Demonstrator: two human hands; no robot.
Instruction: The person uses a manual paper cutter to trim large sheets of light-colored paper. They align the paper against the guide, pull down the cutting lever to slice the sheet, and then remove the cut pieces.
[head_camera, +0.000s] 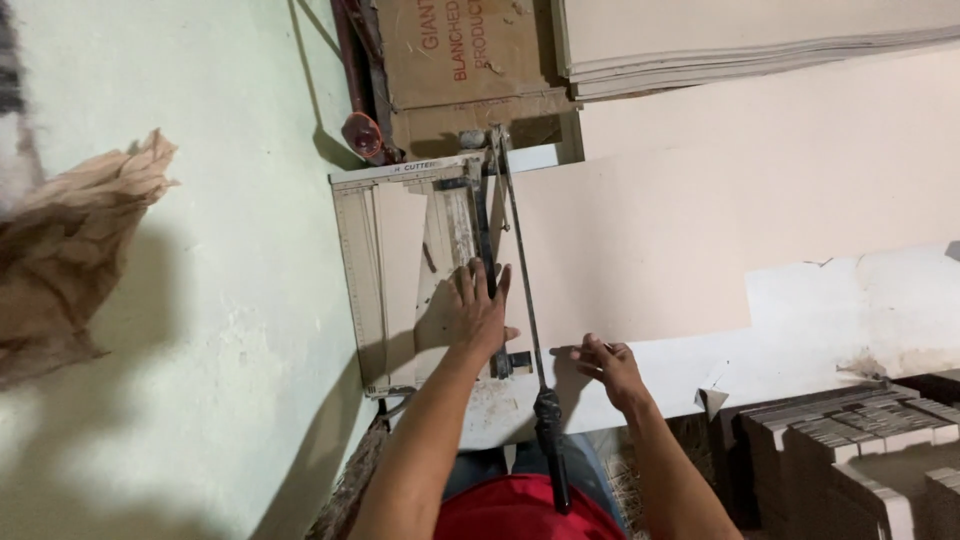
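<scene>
From the head camera, your left hand (478, 312) lies flat and open, fingers spread and pointing toward 12 o'clock, pressing down on the pale strip of board (440, 262) that rests on the bed of the paper cutter (362, 280). Just at 3 o'clock of that hand runs the cutter's long blade arm (520, 270), stretching from its pivot at 12 o'clock down to the black handle (552, 445) at 6 o'clock, which hangs free above your red shirt (520, 515); neither hand is on it. Your right hand (607, 366) sits at 3 o'clock of the blade, fingers loosely curled with the tips touching the near edge of the large beige cardboard sheet (640, 250), which spreads away toward 2 o'clock across the white table (850, 310). At 12 o'clock, beyond the cutter, stands a brown carton (460, 60), with a stack of flat sheets (740, 50) at 1 o'clock. Piles of cut cardboard pieces (860, 450) sit at 4 o'clock, and crumpled brown paper (70, 240) lies at 9 o'clock.
</scene>
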